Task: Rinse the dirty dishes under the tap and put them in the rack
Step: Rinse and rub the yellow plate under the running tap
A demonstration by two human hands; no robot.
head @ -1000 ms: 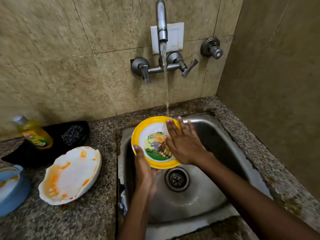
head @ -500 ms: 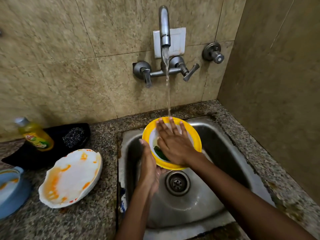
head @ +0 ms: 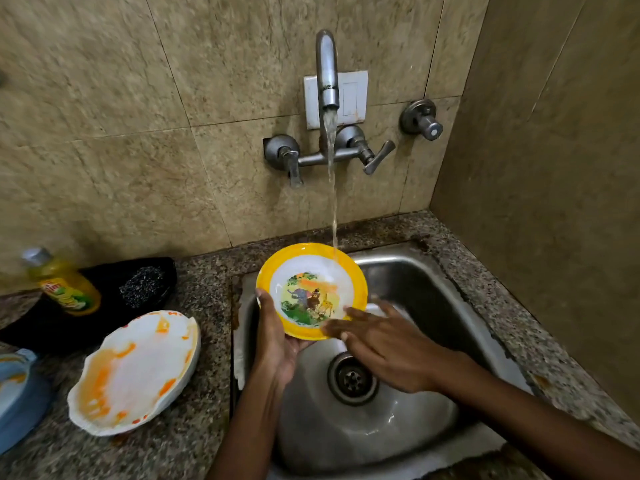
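In the head view, a yellow-rimmed plate (head: 311, 292) with a cartoon animal picture in its white middle is held tilted over the steel sink (head: 433, 306), just above the centre of the frame. A stream of water (head: 331, 188) falls from the wall tap (head: 327, 74) at the upper middle and lands on the plate's upper right rim. The plate is gripped at its lower left edge by the left hand (head: 275, 344), the thumb laid on the rim and the palm beneath. The right hand (head: 384, 344) is spread flat with fingers apart, its fingertips touching the plate's lower right edge; nothing is held in it. The drain (head: 351, 379) is seen below the two hands, in the sink's bottom.

At the lower left of the frame, a white plate (head: 135, 372) smeared with orange sauce is seen lying on the speckled stone counter (head: 194, 441). At the far left edge a blue dish (head: 17, 396) is partly cut off. Behind them, at the middle left, a yellow bottle (head: 62, 285) lies on a black cloth (head: 104, 317), with a dark metal scrubber (head: 143, 284) just beside it. A separate round valve (head: 420, 121) is fixed to the tiled wall to the right of the tap.
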